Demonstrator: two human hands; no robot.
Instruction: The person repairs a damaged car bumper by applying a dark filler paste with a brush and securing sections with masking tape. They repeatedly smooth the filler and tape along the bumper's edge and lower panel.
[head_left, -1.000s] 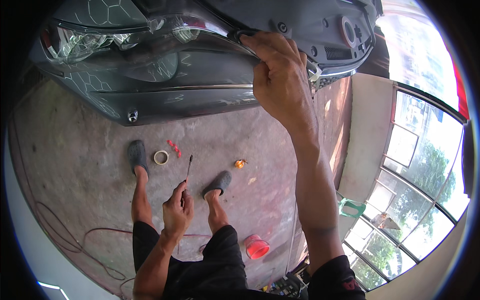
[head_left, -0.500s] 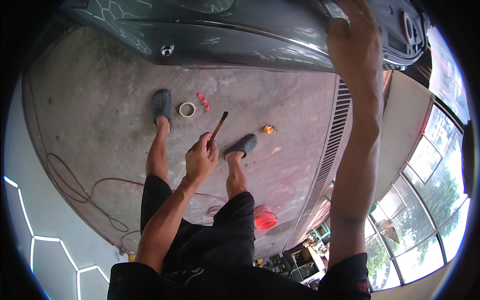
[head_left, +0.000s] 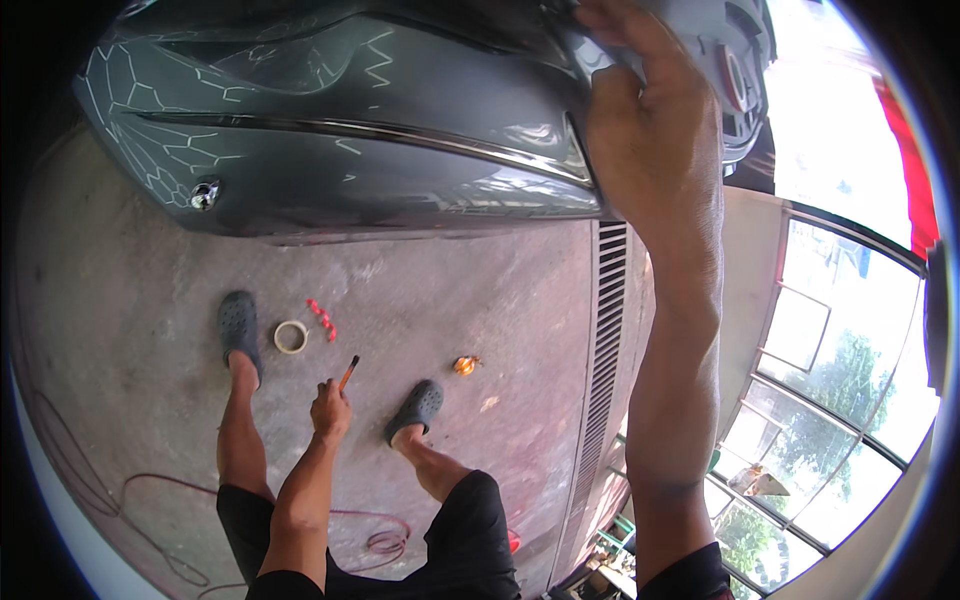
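Up at one o'clock, the right hand (head_left: pixel 650 130) is raised with its fingers curled over the upper edge of the bumper (head_left: pixel 400 130), gripping it where the grey panel meets the grille; the fingertips are hidden behind that edge. Down at seven o'clock, the left hand (head_left: pixel 329 410) is closed in a loose fist around a slim tool (head_left: pixel 347 373), pinching its lower end. The tool is a thin straight stick, dark with an orange-brown stretch near the grip, and its long axis tilts up toward one o'clock, free end away from the body.

The bumper is glossy grey painted plastic, smoothly curved, with a bright chrome strip running across it and a small round chrome fitting at its nine o'clock end; white honeycomb reflections lie on its shine. Beneath it the floor (head_left: pixel 500 300) is rough, stained concrete. On it, just beyond the left hand toward eleven o'clock, lie a tape roll (head_left: pixel 291 336) and small red clips (head_left: pixel 322 318); a small orange piece (head_left: pixel 465 365) lies at the tool's three o'clock. Dark perforated clogs (head_left: pixel 238 330) cover both feet.
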